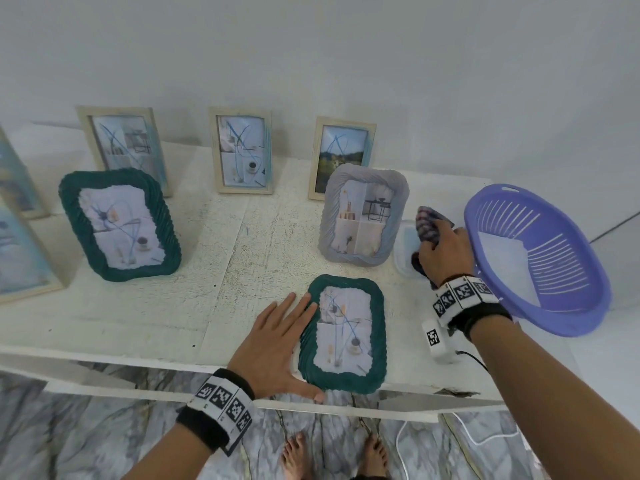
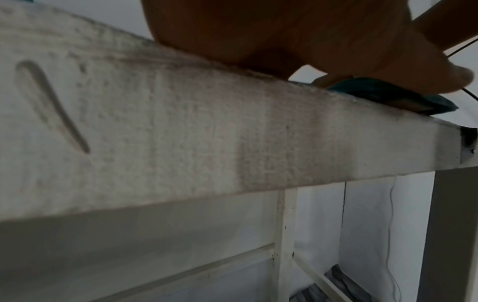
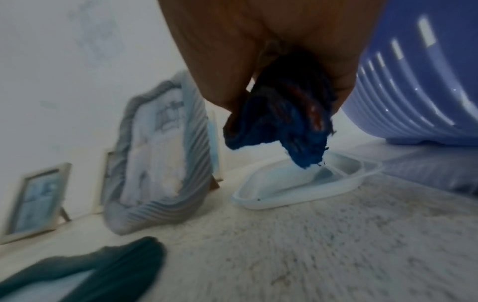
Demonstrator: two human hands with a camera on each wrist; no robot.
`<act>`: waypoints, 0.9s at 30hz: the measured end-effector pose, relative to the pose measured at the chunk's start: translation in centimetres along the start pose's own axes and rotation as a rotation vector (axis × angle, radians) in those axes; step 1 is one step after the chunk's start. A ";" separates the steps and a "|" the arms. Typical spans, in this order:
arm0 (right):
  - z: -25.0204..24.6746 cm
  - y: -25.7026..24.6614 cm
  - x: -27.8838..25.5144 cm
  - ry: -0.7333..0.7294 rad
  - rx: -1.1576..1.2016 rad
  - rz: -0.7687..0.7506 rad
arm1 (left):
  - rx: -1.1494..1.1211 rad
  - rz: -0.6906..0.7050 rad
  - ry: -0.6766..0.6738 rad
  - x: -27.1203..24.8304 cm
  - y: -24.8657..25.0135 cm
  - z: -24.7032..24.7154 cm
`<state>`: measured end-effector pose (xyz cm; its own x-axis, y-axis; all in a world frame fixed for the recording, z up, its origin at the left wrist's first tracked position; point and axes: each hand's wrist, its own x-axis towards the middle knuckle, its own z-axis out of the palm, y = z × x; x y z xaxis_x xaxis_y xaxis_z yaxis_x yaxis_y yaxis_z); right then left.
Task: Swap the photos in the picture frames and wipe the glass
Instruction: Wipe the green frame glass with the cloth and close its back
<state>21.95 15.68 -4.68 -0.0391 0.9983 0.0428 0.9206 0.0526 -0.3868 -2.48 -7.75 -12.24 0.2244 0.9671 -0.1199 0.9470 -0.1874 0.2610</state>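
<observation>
**Left hand steadies the flat frame, right hand lifts the wet cloth**

Head view: the left hand lies flat on the white bench, fingers straight, fingertips touching the left edge of the green frame lying face-up by the bench's near edge, thumb along its lower corner. Off to that frame's right, the right hand clutches a checked cloth just above a shallow white tray. A purple basket sits right beside that hand, and a grey frame stands upright just to its left. Beyond the left hand, another green frame stands upright, with three pale wooden frames behind, against the wall.

Left wrist view: the palm rests on the bench edge, thumb lying along the green frame's corner.

Right wrist view: blurred, but the fingers are wrapped around the dark blue cloth, its tip hanging over the tray. The grey frame stands to the left, the basket close on the right.
</observation>
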 end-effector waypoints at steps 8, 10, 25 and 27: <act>1.5 -2.2 -10.9 -0.024 0.028 -0.415 | 0.009 -0.007 0.002 0.0 0.3 -0.1; 3.1 -2.8 -12.5 -0.116 -0.086 -0.500 | 0.013 -0.016 0.000 0.1 0.4 -0.2; 3.4 -4.0 -11.9 -0.406 -0.321 -0.642 | -0.005 -0.016 0.025 0.1 0.4 -0.2; 3.7 -4.8 -11.6 -0.390 -0.322 -0.593 | -0.010 -0.011 0.028 0.1 0.3 -0.2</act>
<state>16.52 3.98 -6.67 -0.6389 0.7451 -0.1917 0.7684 0.6302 -0.1112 -2.17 -7.71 -12.01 0.2077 0.9735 -0.0961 0.9469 -0.1755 0.2695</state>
